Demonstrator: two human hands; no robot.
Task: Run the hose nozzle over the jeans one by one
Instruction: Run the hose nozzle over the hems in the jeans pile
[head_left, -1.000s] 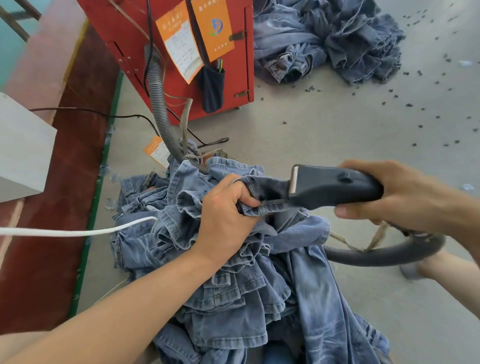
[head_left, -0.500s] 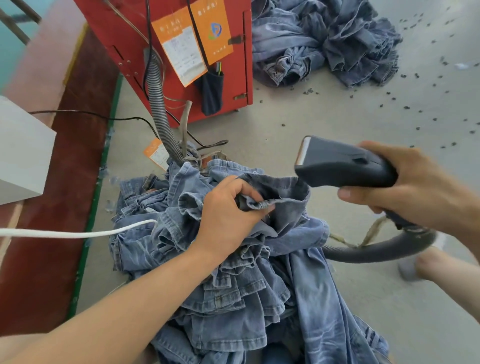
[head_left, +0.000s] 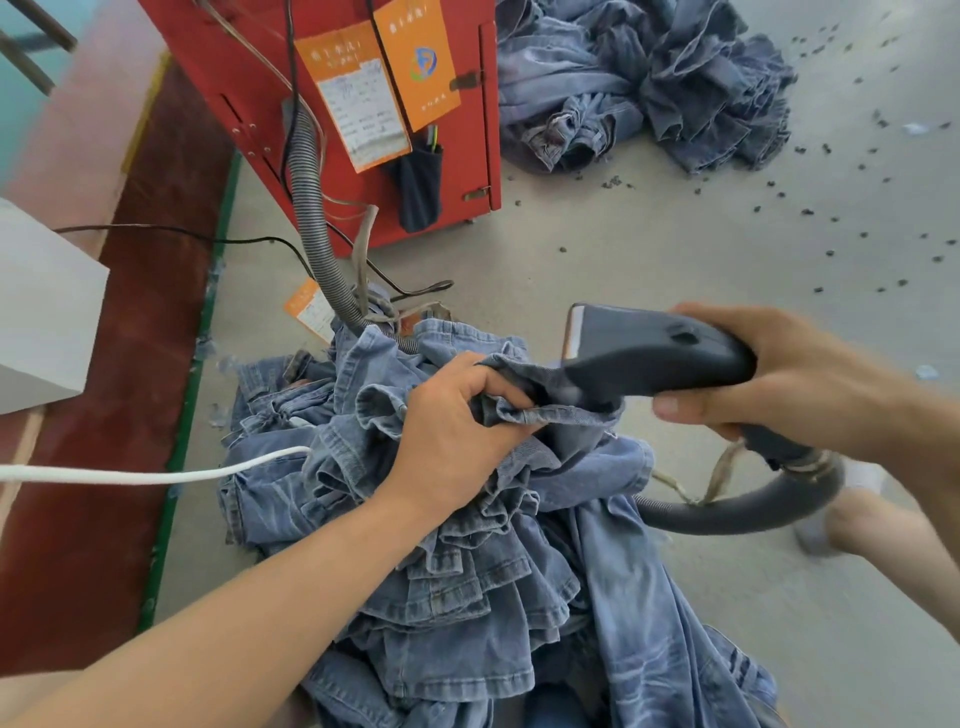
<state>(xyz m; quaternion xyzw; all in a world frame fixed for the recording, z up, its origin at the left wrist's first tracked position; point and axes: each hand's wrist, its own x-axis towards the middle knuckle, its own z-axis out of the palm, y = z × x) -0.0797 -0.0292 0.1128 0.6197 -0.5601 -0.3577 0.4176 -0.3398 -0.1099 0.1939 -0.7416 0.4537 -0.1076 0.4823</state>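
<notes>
A heap of blue jeans (head_left: 467, 561) lies on my lap and the floor in front of me. My left hand (head_left: 457, 431) grips a bunched hem of the top pair (head_left: 524, 410) and holds it up. My right hand (head_left: 779, 384) grips the dark grey hose nozzle (head_left: 649, 353), whose flat mouth points left and presses against the held denim edge. A grey ribbed hose (head_left: 737, 514) curves from the nozzle's rear under my right wrist.
A red machine (head_left: 332, 104) with orange tags stands ahead, with a ribbed hose (head_left: 311, 218) and black cables running from it. A second jeans heap (head_left: 639, 83) lies at the far right. A white cord (head_left: 156, 474) crosses from the left. Dark lint specks dot the concrete floor (head_left: 675, 249).
Half a second ago the nozzle was lifted clear of the denim; it has come back down onto the held hem. My left hand keeps its grip on the fabric.
</notes>
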